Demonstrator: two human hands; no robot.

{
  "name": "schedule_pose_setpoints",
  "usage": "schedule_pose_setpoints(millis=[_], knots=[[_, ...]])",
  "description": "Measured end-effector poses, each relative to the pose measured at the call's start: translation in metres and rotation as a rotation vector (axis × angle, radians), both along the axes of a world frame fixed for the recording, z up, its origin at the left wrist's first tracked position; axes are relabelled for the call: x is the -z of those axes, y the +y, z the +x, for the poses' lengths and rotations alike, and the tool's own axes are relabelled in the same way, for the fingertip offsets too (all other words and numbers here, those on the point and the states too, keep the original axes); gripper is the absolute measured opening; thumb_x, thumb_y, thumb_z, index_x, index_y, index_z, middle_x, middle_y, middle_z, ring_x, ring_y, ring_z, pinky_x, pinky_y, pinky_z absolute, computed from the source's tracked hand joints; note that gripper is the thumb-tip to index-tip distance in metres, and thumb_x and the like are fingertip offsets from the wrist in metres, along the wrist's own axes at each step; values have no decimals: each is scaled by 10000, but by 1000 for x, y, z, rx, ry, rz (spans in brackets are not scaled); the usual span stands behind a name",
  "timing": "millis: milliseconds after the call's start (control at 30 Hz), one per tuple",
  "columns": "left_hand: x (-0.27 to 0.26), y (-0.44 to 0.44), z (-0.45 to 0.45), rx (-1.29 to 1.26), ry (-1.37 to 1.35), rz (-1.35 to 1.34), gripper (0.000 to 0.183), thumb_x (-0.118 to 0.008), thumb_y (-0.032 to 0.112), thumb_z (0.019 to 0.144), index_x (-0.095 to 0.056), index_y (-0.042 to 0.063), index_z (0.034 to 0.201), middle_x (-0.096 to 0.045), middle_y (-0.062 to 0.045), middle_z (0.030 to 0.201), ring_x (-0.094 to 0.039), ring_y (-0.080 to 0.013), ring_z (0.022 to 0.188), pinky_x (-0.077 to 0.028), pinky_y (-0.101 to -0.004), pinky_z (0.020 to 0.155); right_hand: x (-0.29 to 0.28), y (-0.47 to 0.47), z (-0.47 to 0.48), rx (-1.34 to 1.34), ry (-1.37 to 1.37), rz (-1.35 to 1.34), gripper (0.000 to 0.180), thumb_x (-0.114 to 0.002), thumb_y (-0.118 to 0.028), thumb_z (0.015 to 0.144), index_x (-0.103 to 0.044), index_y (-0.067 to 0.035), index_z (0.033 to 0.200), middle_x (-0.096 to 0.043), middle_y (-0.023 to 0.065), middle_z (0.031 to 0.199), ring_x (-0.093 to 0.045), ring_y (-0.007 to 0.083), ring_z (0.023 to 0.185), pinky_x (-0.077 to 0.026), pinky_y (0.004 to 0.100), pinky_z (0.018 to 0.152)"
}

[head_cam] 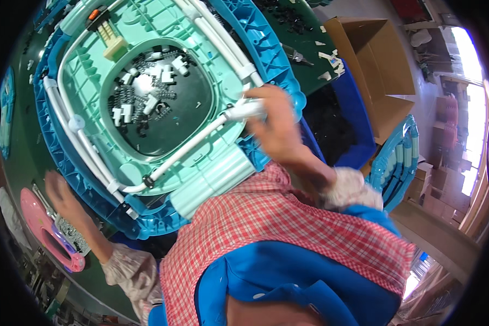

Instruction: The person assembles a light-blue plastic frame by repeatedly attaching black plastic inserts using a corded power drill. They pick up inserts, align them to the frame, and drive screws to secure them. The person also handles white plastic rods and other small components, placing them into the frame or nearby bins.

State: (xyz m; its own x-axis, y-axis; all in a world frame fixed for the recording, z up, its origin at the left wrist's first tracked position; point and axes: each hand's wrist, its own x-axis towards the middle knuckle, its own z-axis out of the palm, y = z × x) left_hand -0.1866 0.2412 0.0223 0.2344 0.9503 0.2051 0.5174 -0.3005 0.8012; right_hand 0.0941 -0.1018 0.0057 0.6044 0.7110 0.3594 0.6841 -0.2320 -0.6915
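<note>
A teal and blue plastic frame (159,179) with a round opening lies on the green table before me. White tubes (191,140) run along its ribs. My right hand (275,124), blurred, is at a white plastic tube fitting (246,110) on the frame's right side; whether the fingers grip it is not clear. At the left, my left hand (63,195) is raised beside the blue rim with its fingers apart, holding nothing. Through the opening show white plastic connectors (150,104) and small metal springs (126,95).
Right of the frame stand a blue bin (352,102) of black parts and an open cardboard box (375,61). A power screwdriver (295,55) lies at the upper right of the green table (118,293). A pink plastic part (36,208) lies near my left hand.
</note>
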Motion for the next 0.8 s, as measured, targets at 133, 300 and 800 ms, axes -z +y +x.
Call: schedule_pose_setpoints(millis=[133, 300, 800], knots=[[-18, -80, 169, 952, 11, 112, 393, -624, 113, 857, -585, 6, 1234, -612, -141, 1229, -581, -231, 1124, -418, -326, 1005, 30, -54, 17, 246, -335, -172, 232, -717, -88, 761, -592, 19, 924, -586, 176, 1123, -555, 356, 990, -418, 450, 882], [28, -162, 302, 1597, 420, 806, 740, -854, 325, 587, -528, 14, 1174, -526, -143, 1206, -455, -334, 1221, -334, -450, 1074, 51, -58, 16, 288, -263, -259, 231, -721, -102, 757, -572, 18, 887, -593, 176, 1080, -562, 342, 971, -439, 423, 849], [73, -155, 313, 1627, 82, 577, 688, -858, 358, 513, -567, 49, 1055, -575, -107, 1039, -525, -329, 1085, -376, -454, 1052, 16, -51, 53, 110, 46, -330, 365, -812, -243, 715, -585, -35, 910, -588, 153, 1081, -556, 328, 1028, -474, 408, 854]])
